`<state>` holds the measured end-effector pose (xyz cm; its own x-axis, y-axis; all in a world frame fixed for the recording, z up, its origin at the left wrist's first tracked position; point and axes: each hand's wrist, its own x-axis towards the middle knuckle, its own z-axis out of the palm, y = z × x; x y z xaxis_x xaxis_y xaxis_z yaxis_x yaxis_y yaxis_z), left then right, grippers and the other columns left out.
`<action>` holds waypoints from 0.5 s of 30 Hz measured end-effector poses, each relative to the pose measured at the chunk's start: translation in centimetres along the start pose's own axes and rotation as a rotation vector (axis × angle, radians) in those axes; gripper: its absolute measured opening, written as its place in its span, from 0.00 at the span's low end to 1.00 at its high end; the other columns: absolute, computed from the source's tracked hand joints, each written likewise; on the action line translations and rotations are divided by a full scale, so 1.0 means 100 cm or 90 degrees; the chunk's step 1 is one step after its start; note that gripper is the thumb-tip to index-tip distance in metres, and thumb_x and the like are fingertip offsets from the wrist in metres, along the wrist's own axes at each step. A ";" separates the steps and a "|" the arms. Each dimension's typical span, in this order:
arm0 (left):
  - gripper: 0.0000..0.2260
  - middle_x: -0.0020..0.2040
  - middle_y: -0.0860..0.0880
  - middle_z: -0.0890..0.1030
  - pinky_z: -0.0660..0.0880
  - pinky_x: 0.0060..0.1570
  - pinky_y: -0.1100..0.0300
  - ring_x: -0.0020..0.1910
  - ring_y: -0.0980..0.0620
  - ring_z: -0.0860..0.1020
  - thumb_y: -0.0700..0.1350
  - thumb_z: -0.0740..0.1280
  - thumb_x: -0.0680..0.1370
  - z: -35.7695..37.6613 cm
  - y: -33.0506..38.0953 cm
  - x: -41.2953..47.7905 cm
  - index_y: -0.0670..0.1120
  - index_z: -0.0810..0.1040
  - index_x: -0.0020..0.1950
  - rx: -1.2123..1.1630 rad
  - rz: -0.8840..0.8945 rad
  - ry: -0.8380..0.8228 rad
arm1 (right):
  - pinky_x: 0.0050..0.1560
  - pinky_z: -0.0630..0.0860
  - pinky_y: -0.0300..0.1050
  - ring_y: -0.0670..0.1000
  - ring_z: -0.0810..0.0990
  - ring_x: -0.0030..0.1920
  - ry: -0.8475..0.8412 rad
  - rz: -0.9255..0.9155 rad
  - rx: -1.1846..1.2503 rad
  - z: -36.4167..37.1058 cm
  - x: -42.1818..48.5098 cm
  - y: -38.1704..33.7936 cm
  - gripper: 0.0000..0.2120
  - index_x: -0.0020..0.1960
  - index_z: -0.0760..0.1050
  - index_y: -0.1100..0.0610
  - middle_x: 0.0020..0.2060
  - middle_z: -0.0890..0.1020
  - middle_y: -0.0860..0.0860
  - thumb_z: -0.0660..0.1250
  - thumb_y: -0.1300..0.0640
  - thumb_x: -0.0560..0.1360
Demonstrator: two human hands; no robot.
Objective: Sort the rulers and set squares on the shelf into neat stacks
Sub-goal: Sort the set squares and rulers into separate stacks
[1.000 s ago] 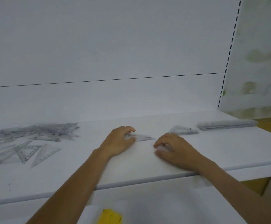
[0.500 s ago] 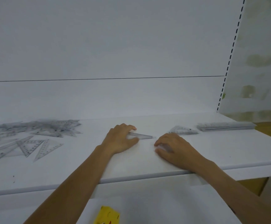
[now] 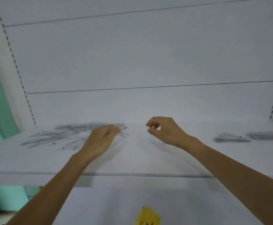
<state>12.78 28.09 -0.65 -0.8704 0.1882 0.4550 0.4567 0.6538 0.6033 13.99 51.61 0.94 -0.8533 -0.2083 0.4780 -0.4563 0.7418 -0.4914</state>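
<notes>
left hand (image 3: pixel 102 141): fingers straight, together, at loose ruler-and-set-square pile (image 3: pixel 59 135) | right hand (image 3: pixel 165 132): fingers curled above shelf (image 3: pixel 132 161) (hold unclear, blurred)

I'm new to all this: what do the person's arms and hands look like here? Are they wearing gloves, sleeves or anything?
The left forearm and right forearm are bare up to the picture's edge; no sleeve shows. The left hand and right hand are bare too, with no gloves. No watch, bracelet or ring shows, though the picture is blurred, so a thin ring could be missed.
</notes>
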 end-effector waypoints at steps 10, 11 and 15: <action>0.07 0.48 0.54 0.80 0.64 0.40 0.81 0.41 0.66 0.74 0.44 0.66 0.75 -0.068 -0.083 -0.047 0.57 0.79 0.42 0.113 -0.123 0.070 | 0.33 0.67 0.20 0.41 0.75 0.41 -0.083 -0.058 0.105 0.077 0.070 -0.073 0.07 0.50 0.77 0.53 0.45 0.78 0.48 0.65 0.59 0.73; 0.08 0.47 0.54 0.80 0.64 0.41 0.80 0.41 0.65 0.74 0.44 0.67 0.75 -0.073 -0.089 -0.048 0.57 0.79 0.42 0.110 -0.132 0.086 | 0.33 0.67 0.20 0.41 0.75 0.41 -0.090 -0.066 0.103 0.083 0.075 -0.074 0.07 0.50 0.77 0.54 0.45 0.78 0.47 0.65 0.59 0.73; 0.08 0.47 0.54 0.80 0.66 0.42 0.72 0.41 0.63 0.75 0.42 0.66 0.75 -0.085 -0.110 -0.048 0.56 0.79 0.43 0.126 -0.169 0.111 | 0.38 0.67 0.26 0.45 0.75 0.44 -0.136 -0.094 0.072 0.110 0.100 -0.075 0.09 0.52 0.77 0.57 0.45 0.77 0.48 0.65 0.61 0.73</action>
<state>13.44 13.76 -3.92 -0.9017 -0.1231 0.4146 0.1603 0.7952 0.5848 6.11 36.95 1.43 -0.8039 -0.4476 0.3915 -0.5946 0.6200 -0.5120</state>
